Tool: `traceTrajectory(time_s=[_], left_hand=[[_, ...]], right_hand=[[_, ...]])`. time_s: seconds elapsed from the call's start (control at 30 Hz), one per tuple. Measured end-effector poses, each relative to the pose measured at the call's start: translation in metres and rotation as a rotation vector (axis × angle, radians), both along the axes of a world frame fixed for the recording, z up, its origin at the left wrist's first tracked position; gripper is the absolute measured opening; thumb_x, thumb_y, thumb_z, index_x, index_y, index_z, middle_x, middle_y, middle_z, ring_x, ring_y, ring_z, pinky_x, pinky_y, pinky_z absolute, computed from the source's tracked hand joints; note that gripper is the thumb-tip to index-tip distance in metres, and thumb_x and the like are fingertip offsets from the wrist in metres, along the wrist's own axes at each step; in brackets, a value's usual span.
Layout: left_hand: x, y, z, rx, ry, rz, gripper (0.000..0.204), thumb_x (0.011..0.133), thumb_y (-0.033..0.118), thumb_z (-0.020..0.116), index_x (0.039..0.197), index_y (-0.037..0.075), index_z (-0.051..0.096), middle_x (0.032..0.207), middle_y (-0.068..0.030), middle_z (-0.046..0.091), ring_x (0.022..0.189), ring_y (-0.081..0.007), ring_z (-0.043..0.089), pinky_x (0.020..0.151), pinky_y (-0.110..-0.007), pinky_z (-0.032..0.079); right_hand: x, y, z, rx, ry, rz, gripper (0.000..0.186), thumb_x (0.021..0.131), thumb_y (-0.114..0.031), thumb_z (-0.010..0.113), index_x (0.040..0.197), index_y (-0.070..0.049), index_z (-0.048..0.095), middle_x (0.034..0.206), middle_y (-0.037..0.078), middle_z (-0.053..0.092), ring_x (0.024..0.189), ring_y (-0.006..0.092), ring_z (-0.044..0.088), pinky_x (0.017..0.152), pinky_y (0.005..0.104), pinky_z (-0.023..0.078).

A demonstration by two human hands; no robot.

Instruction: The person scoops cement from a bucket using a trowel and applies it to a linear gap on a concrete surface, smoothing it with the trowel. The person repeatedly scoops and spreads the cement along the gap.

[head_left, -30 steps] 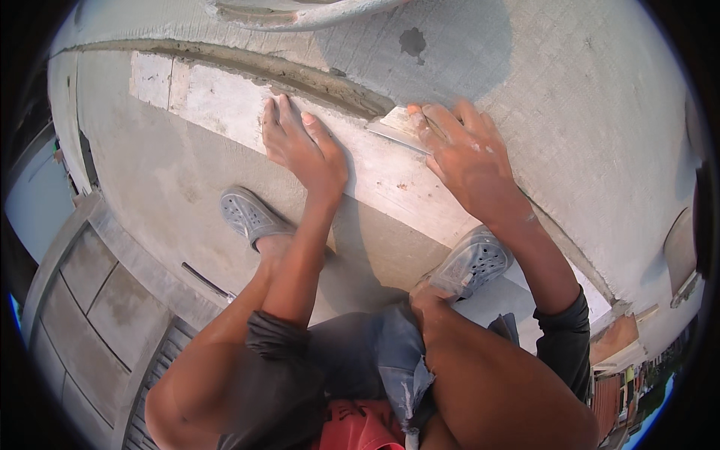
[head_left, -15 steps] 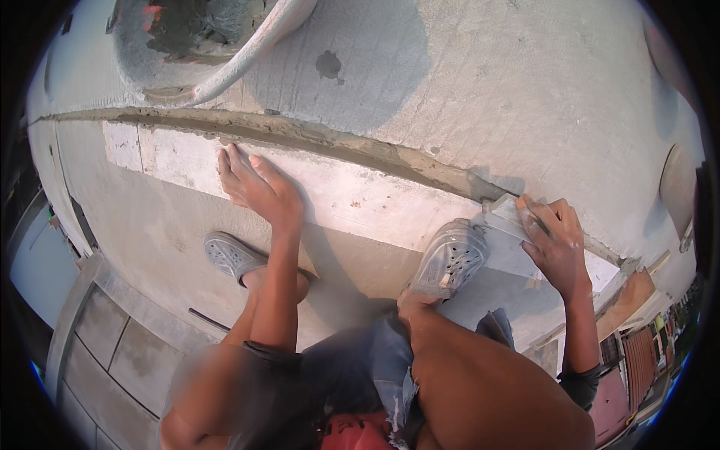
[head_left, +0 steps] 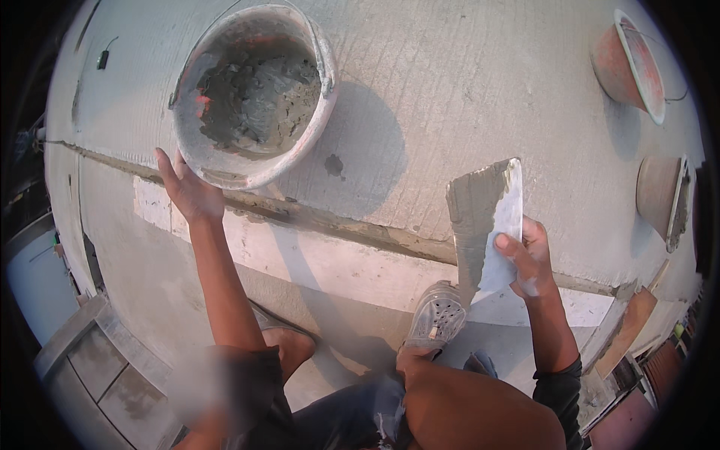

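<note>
My right hand (head_left: 526,259) grips a flat, pale scraper (head_left: 504,251), thumb across its face. Wet grey mortar covers the scraper's left part, and the blade stands raised above the joint. My left hand (head_left: 193,193) is at the near left side of a mortar-smeared bucket (head_left: 247,182), with fingers stretched out and apart. Some of its fingers are hidden by the bucket, and I cannot tell whether they touch it. Grey mortar (head_left: 259,105) lies inside the bucket. Below both hands, a long white board (head_left: 337,274) lies along a mortar-lined joint (head_left: 330,225) in the concrete.
Two more buckets, a reddish one (head_left: 626,71) and a brownish one (head_left: 664,199), lie or lean at the right. My shoe (head_left: 439,313) rests at the board's near edge. Wood pieces (head_left: 628,330) lie at the lower right. A small dark object (head_left: 103,58) is at the far left.
My left hand has left the white board and moved to the bucket. My right hand has lifted the scraper from the joint, turning its mortar-covered face into sight. The view has shifted, showing more of the bucket.
</note>
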State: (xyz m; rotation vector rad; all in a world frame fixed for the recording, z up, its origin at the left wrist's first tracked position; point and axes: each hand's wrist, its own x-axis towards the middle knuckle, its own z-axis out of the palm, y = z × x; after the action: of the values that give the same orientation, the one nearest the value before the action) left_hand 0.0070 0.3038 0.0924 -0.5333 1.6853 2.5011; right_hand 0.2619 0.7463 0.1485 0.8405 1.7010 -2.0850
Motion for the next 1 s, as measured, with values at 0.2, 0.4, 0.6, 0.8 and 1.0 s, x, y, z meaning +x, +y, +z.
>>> traceTrajectory(time_s=[0.2,0.4,0.6,0.8,1.0], left_hand=[[-0.028,0.034,0.032,-0.089,0.070,-0.179,0.063,0.115,0.051,0.051,0.159,0.008,0.050,0.156,-0.0089,0.057,0.135,-0.0289,0.058,0.111,-0.048,0.050],[0.034,0.090,0.057,-0.285,0.215,-0.123,0.067,0.114,0.055,0.050,0.161,0.007,0.048,0.161,-0.0105,0.051,0.143,-0.0264,0.051,0.116,-0.044,0.045],[0.048,0.141,0.079,-0.307,0.249,-0.032,0.073,0.113,0.058,0.051,0.161,0.004,0.046,0.163,-0.0143,0.048,0.148,-0.0281,0.047,0.122,-0.043,0.039],[0.053,0.160,0.083,-0.290,0.260,-0.024,0.079,0.112,0.061,0.050,0.162,0.001,0.044,0.163,-0.0165,0.048,0.149,-0.0288,0.047,0.124,-0.043,0.037],[0.049,0.162,0.067,-0.386,0.193,0.018,0.082,0.112,0.066,0.045,0.151,-0.006,0.054,0.140,-0.0166,0.061,0.133,-0.0249,0.056,0.116,-0.040,0.041]], right_hand=[[-0.044,-0.005,0.040,0.133,0.239,0.183,0.056,0.102,-0.035,0.071,0.137,0.008,0.065,0.113,0.015,0.075,0.099,0.0187,0.072,0.083,0.0343,0.058],[-0.082,-0.047,0.053,-0.102,0.160,0.092,0.062,0.115,-0.038,0.051,0.159,0.006,0.046,0.137,0.019,0.067,0.124,0.0235,0.067,0.104,0.0349,0.054],[-0.071,-0.046,0.014,-0.883,0.200,-0.331,0.064,0.117,-0.036,0.041,0.168,0.000,0.031,0.149,0.016,0.061,0.132,0.0245,0.065,0.110,0.0423,0.055],[-0.094,-0.080,-0.020,-0.362,0.374,-0.235,0.056,0.116,-0.031,0.052,0.160,0.002,0.048,0.143,0.014,0.067,0.122,0.0162,0.069,0.102,0.0319,0.057],[-0.141,-0.138,-0.036,0.822,0.797,-0.282,0.053,0.109,-0.019,0.066,0.154,0.007,0.055,0.109,0.014,0.064,0.094,0.0226,0.064,0.078,0.0361,0.055]])
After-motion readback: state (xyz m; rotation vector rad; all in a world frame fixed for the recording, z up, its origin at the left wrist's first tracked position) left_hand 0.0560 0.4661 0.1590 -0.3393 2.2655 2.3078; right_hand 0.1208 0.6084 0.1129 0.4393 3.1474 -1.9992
